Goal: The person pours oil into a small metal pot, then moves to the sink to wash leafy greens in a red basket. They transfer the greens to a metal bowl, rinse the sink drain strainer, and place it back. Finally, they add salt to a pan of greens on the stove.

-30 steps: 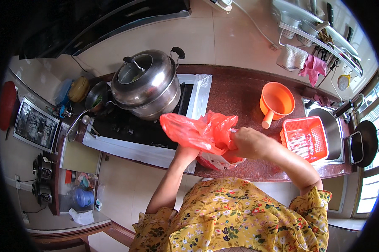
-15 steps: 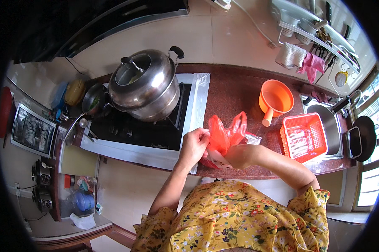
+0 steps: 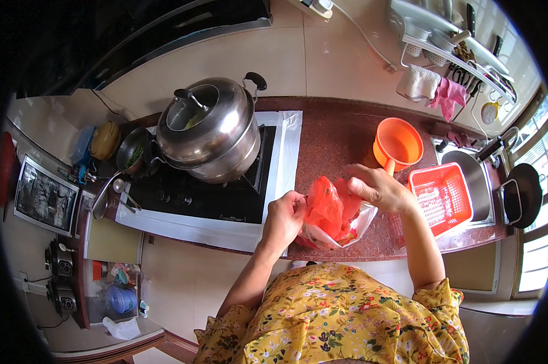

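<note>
A thin red plastic bag [image 3: 324,209] stands on the counter in front of me, its mouth spread. Around its lower part shows white plastic [image 3: 362,225], perhaps another bag or a printed side; what is inside cannot be made out. My left hand [image 3: 285,219] pinches the bag's left edge between thumb and fingers. Over the right side of the mouth is my right hand [image 3: 380,188], fingers stretched out and apart, thumb close to or touching the red film.
A large lidded steel steamer pot [image 3: 208,130] sits on the black gas stove [image 3: 195,203] at left, beside a small pan [image 3: 134,151]. On the right are an orange dipper [image 3: 401,145], a red-and-white basket [image 3: 442,197] and the sink [image 3: 473,182]. A rack [image 3: 462,57] hangs above.
My right hand has come up out of the bag and moved right and away from me, its fingers now visible. The bag's mouth is wider. My left hand still grips its edge.
</note>
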`<state>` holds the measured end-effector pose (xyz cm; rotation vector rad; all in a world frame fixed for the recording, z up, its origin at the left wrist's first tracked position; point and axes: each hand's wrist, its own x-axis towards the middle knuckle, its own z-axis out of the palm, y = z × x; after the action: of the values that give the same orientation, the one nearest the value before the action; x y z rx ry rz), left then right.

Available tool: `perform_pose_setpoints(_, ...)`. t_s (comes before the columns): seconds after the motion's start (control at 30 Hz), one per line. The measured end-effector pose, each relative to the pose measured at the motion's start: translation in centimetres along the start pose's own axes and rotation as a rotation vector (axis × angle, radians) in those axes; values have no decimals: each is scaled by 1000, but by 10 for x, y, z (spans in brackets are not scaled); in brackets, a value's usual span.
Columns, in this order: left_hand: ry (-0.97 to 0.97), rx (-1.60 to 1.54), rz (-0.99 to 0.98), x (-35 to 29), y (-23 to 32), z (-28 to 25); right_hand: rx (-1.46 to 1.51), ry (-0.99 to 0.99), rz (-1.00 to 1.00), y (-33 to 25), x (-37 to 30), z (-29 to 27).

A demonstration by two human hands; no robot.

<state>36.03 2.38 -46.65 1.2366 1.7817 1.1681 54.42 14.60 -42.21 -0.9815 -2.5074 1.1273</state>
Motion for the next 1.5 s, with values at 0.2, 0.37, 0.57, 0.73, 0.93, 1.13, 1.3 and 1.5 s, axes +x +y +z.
perform_pose_setpoints(0.2, -21, -14, 134, 1, -16, -1, -297, 73, -745, -48, -9, 42)
perform_pose_setpoints(0.37, 13, -12, 140, -1, -18, 0, -759, -330, -341, -39, -14, 61)
perform_pose_setpoints(0.57, -18, -29, 136, -5, -15, 1, -600, -536, -264, -26, -14, 59)
perform_pose_setpoints(0.73, 6, 79, 252, -8, -26, 0, -482, -439, -214, -35, -31, 48)
perform_pose_setpoints(0.93, 21, 161, 190, -16, -29, -1, -221, 240, -255, -35, -90, 24)
perform_pose_setpoints(1.13, -16, -50, 117, -10, -14, 10, 145, 845, 364, 40, -159, 20)
perform_pose_setpoints(1.3, -5, -165, 136, 13, 1, 22, -131, 1086, 1083, 179, -201, 19)
perform_pose_setpoints(1.5, 59, -402, 129, 54, 27, 45, 385, 1126, 1033, 244, -204, 32)
